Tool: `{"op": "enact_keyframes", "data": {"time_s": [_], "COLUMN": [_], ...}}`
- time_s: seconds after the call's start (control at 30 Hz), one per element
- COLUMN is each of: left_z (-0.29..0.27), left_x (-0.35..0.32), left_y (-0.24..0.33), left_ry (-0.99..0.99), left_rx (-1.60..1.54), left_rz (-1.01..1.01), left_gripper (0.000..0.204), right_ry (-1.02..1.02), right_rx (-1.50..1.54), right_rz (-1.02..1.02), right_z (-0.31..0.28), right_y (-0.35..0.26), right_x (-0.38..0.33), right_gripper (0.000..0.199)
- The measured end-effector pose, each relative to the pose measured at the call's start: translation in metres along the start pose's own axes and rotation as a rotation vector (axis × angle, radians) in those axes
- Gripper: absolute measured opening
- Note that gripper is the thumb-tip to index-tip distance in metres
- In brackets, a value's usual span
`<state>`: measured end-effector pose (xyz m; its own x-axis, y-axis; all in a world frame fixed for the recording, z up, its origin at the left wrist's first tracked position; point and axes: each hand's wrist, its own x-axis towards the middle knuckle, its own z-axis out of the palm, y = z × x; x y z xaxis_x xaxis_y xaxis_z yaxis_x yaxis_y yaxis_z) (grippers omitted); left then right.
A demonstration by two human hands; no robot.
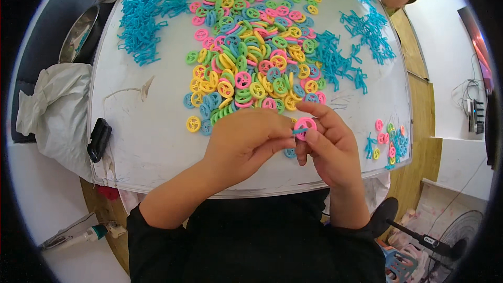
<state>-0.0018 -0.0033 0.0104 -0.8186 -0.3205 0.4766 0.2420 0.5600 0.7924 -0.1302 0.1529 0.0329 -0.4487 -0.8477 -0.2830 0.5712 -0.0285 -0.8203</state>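
Note:
In front of me, over the near part of the white table, my right hand pinches a small pink plastic wheel between thumb and fingers. A thin blue plastic piece lies across the wheel's centre. My left hand is closed around the other end of that piece, most of which its fingers hide. Just beyond both hands spreads a large heap of small wheels in pink, yellow, green and blue.
Blue plastic pieces lie in piles at the far left, the right and the far right. Finished-looking wheels and blue parts sit at the near right corner. A black case rests by the left edge. Two other people's arms show at the far side.

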Motion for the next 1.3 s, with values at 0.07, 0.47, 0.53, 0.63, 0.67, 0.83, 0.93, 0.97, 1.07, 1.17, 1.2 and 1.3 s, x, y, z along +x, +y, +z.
{"op": "enact_keyframes", "data": {"time_s": [0.07, 0.47, 0.53, 0.63, 0.67, 0.83, 0.93, 0.97, 1.07, 1.17, 1.2, 1.3], "left_z": [0.001, -0.017, -0.017, -0.017, -0.015, -0.014, -0.012, -0.012, -0.016, -0.019, -0.020, -0.020], "left_x": [0.001, 0.003, 0.003, 0.005, 0.004, 0.001, 0.006, 0.006, 0.004, 0.004, 0.005, 0.006], "left_y": [0.000, 0.005, 0.003, 0.005, 0.001, 0.002, 0.002, 0.001, -0.001, 0.000, 0.002, 0.001], "left_ry": [-0.113, 0.268, 0.253, 0.188, 0.188, 0.224, 0.223, 0.228, 0.249, 0.271, 0.258, 0.244], "left_rx": [0.014, -0.303, -0.250, -0.175, -0.168, -0.186, -0.185, -0.176, -0.133, -0.143, -0.125, -0.092], "left_rz": [0.057, -0.163, -0.117, -0.107, -0.100, -0.163, -0.098, -0.094, -0.109, -0.116, -0.121, -0.088], "left_gripper": [0.036, 0.010, 0.007, 0.007, 0.007, 0.006, 0.007, 0.007, 0.007, 0.007, 0.008, 0.008], "right_ry": [0.046, 0.397, 0.512, 0.599, 0.522, 0.168, 0.381, 0.512, 0.571, 0.591, 0.619, 0.654], "right_rx": [-0.134, -1.634, -1.615, -1.898, -1.960, -0.908, -1.298, -1.432, -1.529, -1.745, -1.807, -1.872], "right_rz": [-0.112, 0.566, 0.636, 0.528, 0.554, 0.415, -0.217, -0.424, -0.561, -0.453, -0.452, -0.380], "right_z": [-0.004, -0.213, -0.272, -0.295, -0.266, -0.135, -0.138, -0.134, -0.142, -0.163, -0.166, -0.162], "right_y": [0.002, -0.005, 0.048, 0.095, 0.082, -0.045, -0.061, -0.061, -0.063, -0.055, -0.054, -0.058], "right_x": [-0.009, -0.194, -0.218, -0.234, -0.223, -0.162, -0.109, -0.071, 0.011, 0.044, 0.050, 0.049], "right_gripper": [0.026, 0.019, 0.029, 0.035, 0.035, 0.018, 0.016, 0.015, 0.020, 0.020, 0.019, 0.015]}}
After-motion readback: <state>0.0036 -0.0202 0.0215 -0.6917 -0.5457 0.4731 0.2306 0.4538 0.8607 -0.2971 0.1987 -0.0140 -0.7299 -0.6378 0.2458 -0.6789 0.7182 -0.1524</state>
